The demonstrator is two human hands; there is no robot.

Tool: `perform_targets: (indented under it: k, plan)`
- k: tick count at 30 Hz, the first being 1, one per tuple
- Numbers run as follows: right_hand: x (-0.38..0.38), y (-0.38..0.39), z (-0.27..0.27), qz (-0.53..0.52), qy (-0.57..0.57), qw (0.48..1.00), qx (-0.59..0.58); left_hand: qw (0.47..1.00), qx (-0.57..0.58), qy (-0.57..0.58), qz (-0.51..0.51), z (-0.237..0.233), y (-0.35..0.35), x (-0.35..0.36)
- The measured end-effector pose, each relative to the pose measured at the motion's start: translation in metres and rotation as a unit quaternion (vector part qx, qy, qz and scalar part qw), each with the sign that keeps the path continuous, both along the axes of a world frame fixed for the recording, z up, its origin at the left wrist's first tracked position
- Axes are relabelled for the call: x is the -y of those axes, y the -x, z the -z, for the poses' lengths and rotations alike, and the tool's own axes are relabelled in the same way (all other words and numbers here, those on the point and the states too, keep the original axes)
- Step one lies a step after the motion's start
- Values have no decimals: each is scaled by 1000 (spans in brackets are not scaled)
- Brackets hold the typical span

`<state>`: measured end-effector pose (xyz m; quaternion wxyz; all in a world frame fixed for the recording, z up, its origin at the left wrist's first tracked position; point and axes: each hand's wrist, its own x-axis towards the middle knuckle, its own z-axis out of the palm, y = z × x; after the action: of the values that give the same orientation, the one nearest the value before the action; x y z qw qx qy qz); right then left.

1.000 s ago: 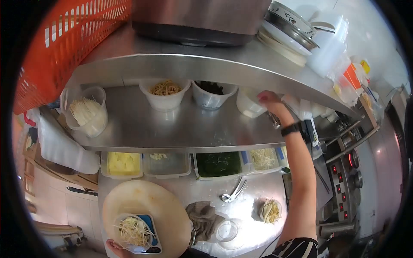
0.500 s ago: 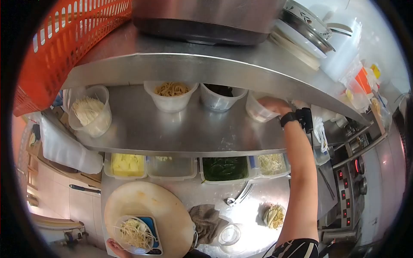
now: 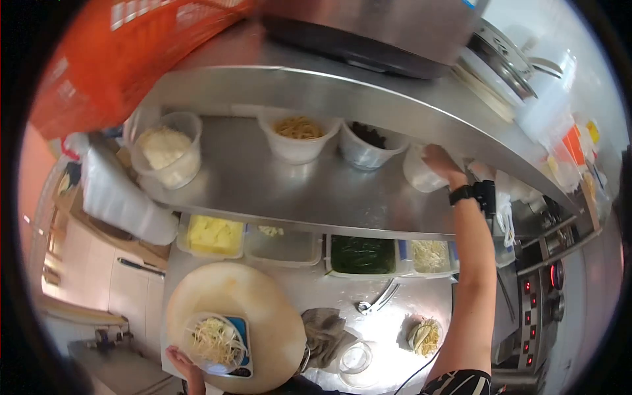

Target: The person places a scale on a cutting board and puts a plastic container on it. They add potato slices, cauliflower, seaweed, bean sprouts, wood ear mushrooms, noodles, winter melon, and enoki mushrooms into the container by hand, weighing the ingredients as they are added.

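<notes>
On the steel shelf, my right hand (image 3: 442, 163) is at the mouth of a translucent white tub (image 3: 421, 172); its fingers are blurred and partly hidden, so a grip cannot be made out. A black watch-like band (image 3: 463, 194) circles that wrist. Lower left, my left hand (image 3: 184, 362) is open, fingers extended beside a clear bowl (image 3: 195, 344) of bean sprouts (image 3: 214, 341). The bowl sits on a small blue-topped scale (image 3: 241, 329), which rests on a round cutting board (image 3: 270, 299).
Tubs of white shreds (image 3: 163, 148), brown strips (image 3: 297, 128) and dark food (image 3: 368, 135) line the shelf. Below are containers of yellow pieces (image 3: 214, 234) and green vegetables (image 3: 362, 254). Tongs (image 3: 378, 299), a grey cloth (image 3: 322, 336) and a small filled bowl (image 3: 426, 336) lie on the counter.
The camera view has shifted, moving the shelf rightward and up in frame. My right hand shows more outside the tub's mouth. My left hand has moved up slightly beside the bowl.
</notes>
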<state>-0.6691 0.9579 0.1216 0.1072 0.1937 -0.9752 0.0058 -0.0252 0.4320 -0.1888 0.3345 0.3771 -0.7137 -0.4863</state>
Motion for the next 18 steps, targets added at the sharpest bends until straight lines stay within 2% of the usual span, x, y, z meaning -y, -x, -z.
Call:
perform_targets:
  k: [1,2,3,4,5,6,7,8,9,10,11,12,14,15,16,18]
  plan:
    - [4,-8,-8,25,28,999,-2,998,36,42,-11,-2,0,0]
    - [-32,22,7,-56,-25,996,-65,993,76,83,-23,-3,-1,-1]
    - [-63,55,29,-141,-74,979,-124,998,-20,31,-60,5,8,-5]
    - [-52,29,13,-160,-3,968,-193,996,-22,-65,-62,-10,16,-9]
    - [-45,29,-3,-72,-14,990,-123,994,-24,-43,-97,-1,17,-6]
    - [-14,5,-33,-31,-10,998,-54,994,46,-31,-99,-3,16,-6]
    - [17,-38,-47,-43,185,982,19,968,53,242,-33,-2,12,-5]
    - [65,-96,-72,-56,230,964,122,994,44,72,-68,-32,22,-17]
    - [113,-151,-85,-60,272,937,211,988,83,117,-56,-40,23,-17]
    - [146,-195,-76,-97,291,915,261,984,92,138,-71,-43,27,-20]
    - [174,-233,-70,-129,311,891,304,988,71,122,-68,-46,28,-20]
    - [199,-260,-52,-184,285,880,333,988,73,119,-70,-49,30,-20]
    - [245,-309,-12,-234,262,819,454,992,56,94,-68,-55,32,-22]
    - [273,-338,-6,-224,181,829,479,992,55,90,-67,-56,30,-24]
    - [291,-359,12,-241,161,811,509,993,53,91,-62,-58,32,-23]
    - [322,-391,41,-324,152,792,496,993,46,90,-56,-58,32,-20]
